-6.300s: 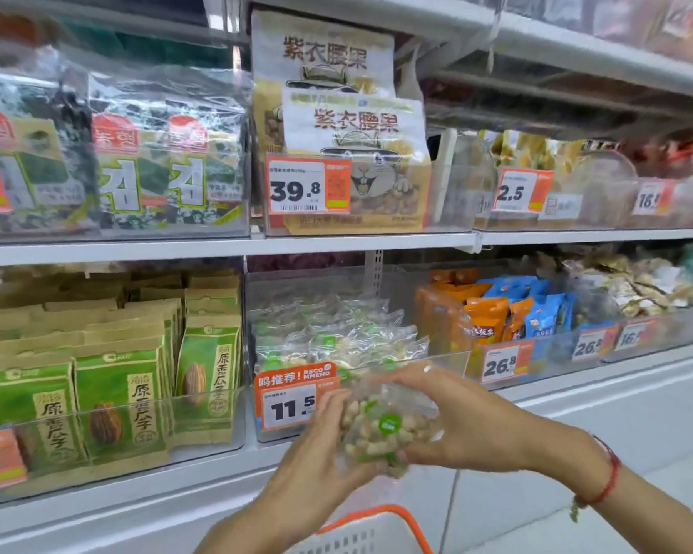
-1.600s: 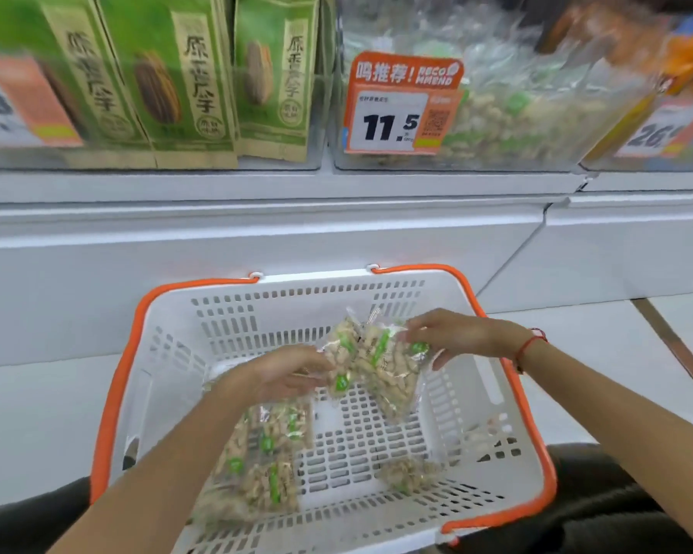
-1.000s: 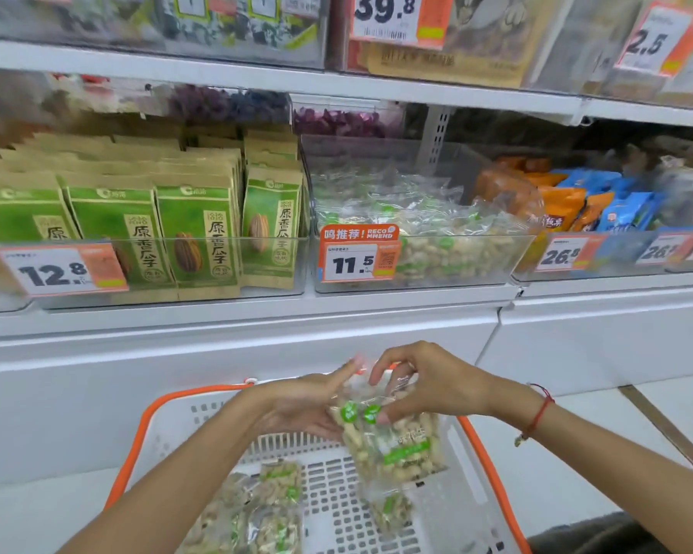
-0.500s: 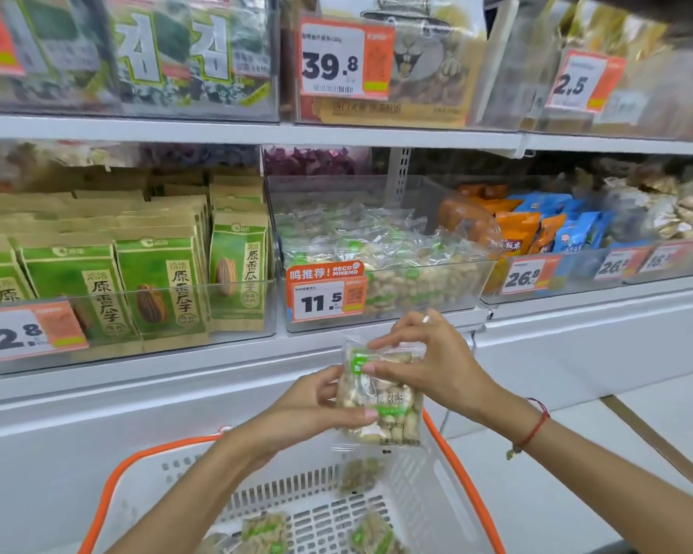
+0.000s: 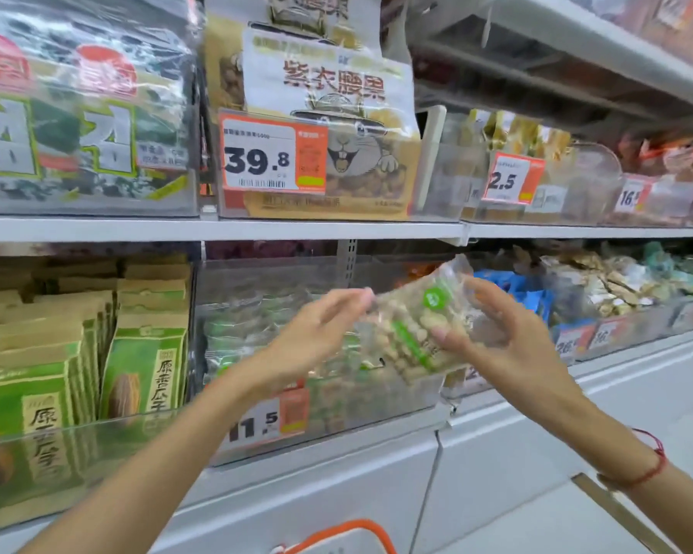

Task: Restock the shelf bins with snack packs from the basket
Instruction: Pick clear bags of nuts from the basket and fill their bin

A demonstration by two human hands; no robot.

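Only a sliver of the basket [image 5: 337, 533] rim is seen at 6 o'clock; the rest is cut off. The price tag [image 5: 271, 417] on the clear bin [image 5: 377, 409] is partly covered by the left forearm, and the packs lying in the bin are blurred. Green seed bags [image 5: 145, 369] are stacked at 9 o'clock, a cashew bag [image 5: 329, 125] stands at 12 o'clock, and blue packets [image 5: 537, 297] lie at 3 o'clock. The snack pack [image 5: 413, 325] is held tilted above the bin. It is touched at its left edge by the fingertips of the left hand [image 5: 317, 337], fingers loosely extended, and is pinched by the thumb and fingers of the right hand [image 5: 497, 337].
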